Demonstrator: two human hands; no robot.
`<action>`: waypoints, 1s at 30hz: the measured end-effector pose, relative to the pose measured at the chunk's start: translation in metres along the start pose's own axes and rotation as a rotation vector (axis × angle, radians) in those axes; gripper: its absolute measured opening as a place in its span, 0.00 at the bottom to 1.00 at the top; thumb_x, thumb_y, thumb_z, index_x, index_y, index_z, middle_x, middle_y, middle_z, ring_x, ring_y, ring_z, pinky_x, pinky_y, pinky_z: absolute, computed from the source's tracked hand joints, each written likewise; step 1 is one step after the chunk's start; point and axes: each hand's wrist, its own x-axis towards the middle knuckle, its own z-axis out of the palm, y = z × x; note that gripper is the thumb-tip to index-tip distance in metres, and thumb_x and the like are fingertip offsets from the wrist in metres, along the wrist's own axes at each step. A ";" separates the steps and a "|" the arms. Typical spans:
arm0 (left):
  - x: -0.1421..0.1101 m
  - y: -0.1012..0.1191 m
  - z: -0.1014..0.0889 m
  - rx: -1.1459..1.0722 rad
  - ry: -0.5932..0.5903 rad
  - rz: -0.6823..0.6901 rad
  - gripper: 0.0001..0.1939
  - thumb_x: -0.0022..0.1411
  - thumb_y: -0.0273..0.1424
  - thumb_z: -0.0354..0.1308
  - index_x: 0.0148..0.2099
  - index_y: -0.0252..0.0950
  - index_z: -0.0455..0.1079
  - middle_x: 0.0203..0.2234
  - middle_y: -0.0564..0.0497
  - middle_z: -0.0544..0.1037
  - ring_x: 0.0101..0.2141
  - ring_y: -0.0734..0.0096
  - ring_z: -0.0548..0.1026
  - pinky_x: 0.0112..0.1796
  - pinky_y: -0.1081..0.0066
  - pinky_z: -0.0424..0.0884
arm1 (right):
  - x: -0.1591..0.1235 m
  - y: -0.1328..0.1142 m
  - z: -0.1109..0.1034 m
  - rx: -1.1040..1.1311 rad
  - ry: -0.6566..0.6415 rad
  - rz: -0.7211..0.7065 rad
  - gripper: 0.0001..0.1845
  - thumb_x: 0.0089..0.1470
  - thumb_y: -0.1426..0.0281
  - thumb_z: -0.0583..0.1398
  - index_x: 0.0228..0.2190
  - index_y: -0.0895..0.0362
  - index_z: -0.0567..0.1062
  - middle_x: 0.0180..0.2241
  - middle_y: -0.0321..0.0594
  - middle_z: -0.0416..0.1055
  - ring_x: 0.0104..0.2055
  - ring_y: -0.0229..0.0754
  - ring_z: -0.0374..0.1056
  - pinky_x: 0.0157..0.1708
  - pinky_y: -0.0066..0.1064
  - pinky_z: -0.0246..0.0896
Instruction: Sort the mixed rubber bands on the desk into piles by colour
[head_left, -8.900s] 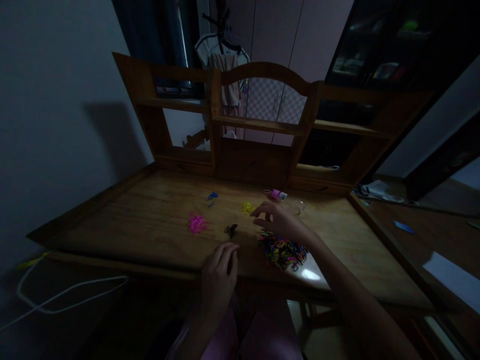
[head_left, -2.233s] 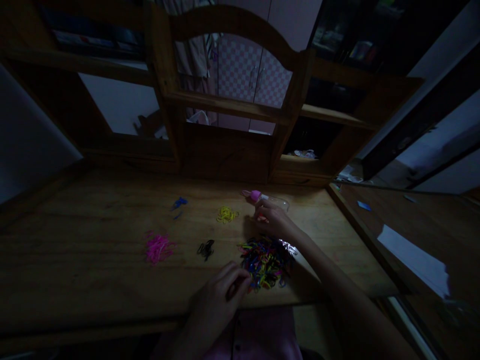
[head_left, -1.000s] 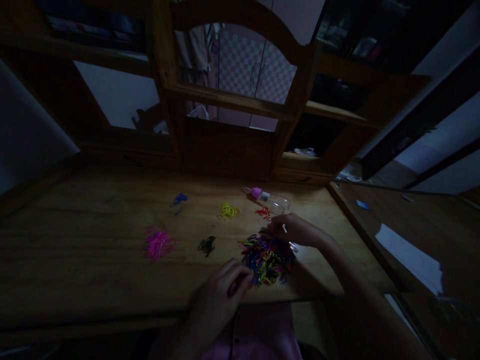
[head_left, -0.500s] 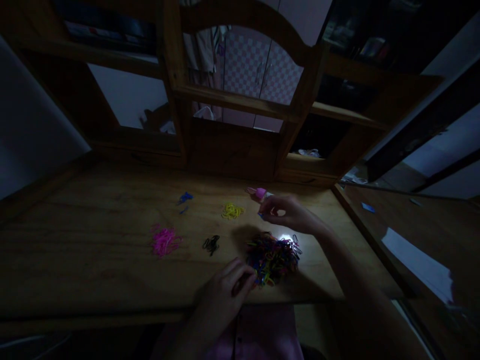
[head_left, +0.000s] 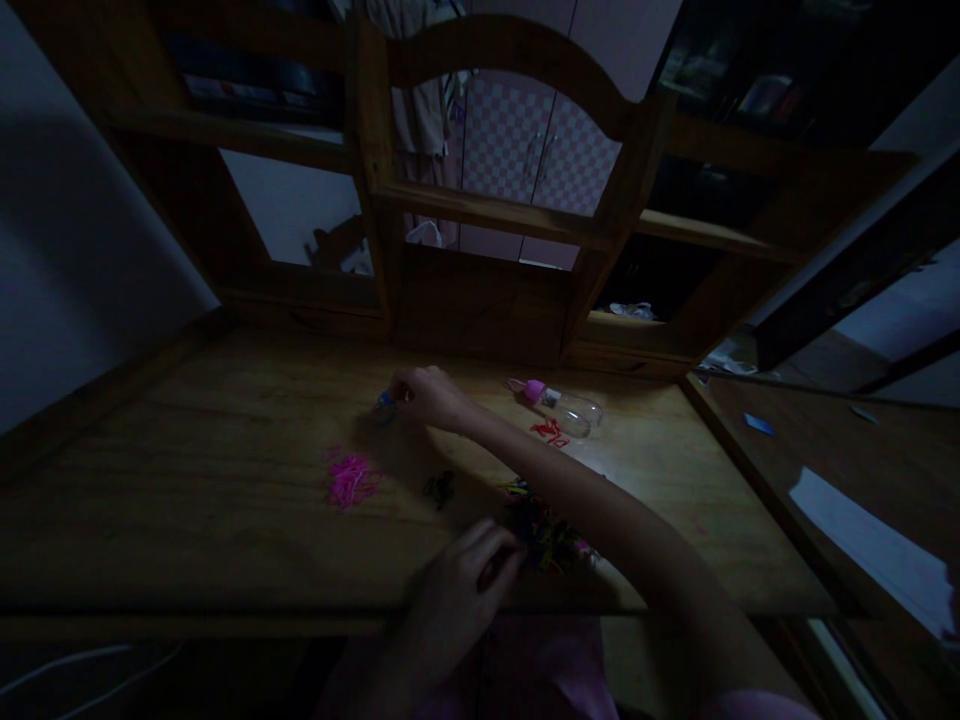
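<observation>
Your right hand (head_left: 429, 396) reaches across the wooden counter (head_left: 255, 420) to the small blue pile (head_left: 385, 399) — its fingers are curled close together, and whether they grip a band is too dark to tell. Your left hand (head_left: 480, 575) rests by the near edge, thumb and fingertips nearly meeting beside the mixed pile of colorful bands (head_left: 551, 535); you cannot tell if they pinch one. Pink bands (head_left: 351, 480), black bands (head_left: 440, 488) and red bands (head_left: 551, 432) lie in separate clusters — the red ones just beside a clear bottle (head_left: 574, 410) with a pink cap.
</observation>
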 end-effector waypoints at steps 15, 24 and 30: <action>0.001 -0.003 0.000 -0.039 0.011 0.037 0.07 0.66 0.29 0.51 0.37 0.41 0.70 0.35 0.53 0.74 0.36 0.71 0.73 0.39 0.74 0.66 | 0.002 0.004 0.008 0.170 -0.195 -0.106 0.20 0.46 0.87 0.55 0.36 0.59 0.79 0.35 0.37 0.77 0.40 0.38 0.71 0.40 0.26 0.60; -0.002 0.002 -0.007 -0.138 0.059 0.034 0.10 0.67 0.34 0.50 0.36 0.41 0.71 0.33 0.53 0.75 0.37 0.70 0.74 0.40 0.73 0.67 | -0.094 0.000 -0.076 0.284 -0.007 0.013 0.13 0.59 0.78 0.54 0.40 0.58 0.77 0.38 0.40 0.77 0.41 0.38 0.72 0.41 0.30 0.65; 0.011 0.001 -0.014 -0.051 0.227 0.011 0.08 0.67 0.33 0.50 0.39 0.41 0.71 0.36 0.51 0.76 0.39 0.68 0.75 0.41 0.70 0.70 | -0.207 0.001 -0.118 0.133 0.181 0.246 0.12 0.61 0.70 0.54 0.40 0.54 0.77 0.39 0.42 0.77 0.41 0.42 0.73 0.42 0.34 0.68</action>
